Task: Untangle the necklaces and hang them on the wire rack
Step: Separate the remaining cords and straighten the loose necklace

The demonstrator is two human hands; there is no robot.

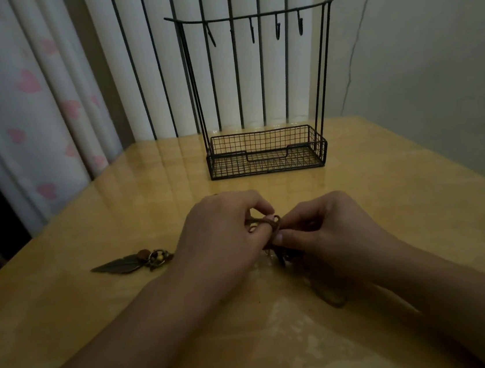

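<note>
Both hands meet over the middle of the glossy yellow wooden tabletop [388, 197], working a knot of thin brown cord necklaces [265, 222]. The left hand [225, 231] arches knuckles-up, thumb and fingertips pinching a loop of the cord, wrist angled in from the near left edge. The right hand [328, 228] comes in from the near right, fingers curled, pinching the cord just beside the left hand's grip. Cord like this looks light, limp and a little grippy: it will likely sag wherever it is not held, so taking hold right at the crossing strands, not at the loose ends, seems the way to ease it apart. A hard tug could tighten the knot. More cord trails under the right wrist towards the near edge. A dark metal feather-shaped pendant with beads [132, 261] lies flat towards the left edge, heavier and stiffer by the look of it. The black wire rack with hooks and basket base [265, 154] stands at the far edge, its hooks bare.
</note>
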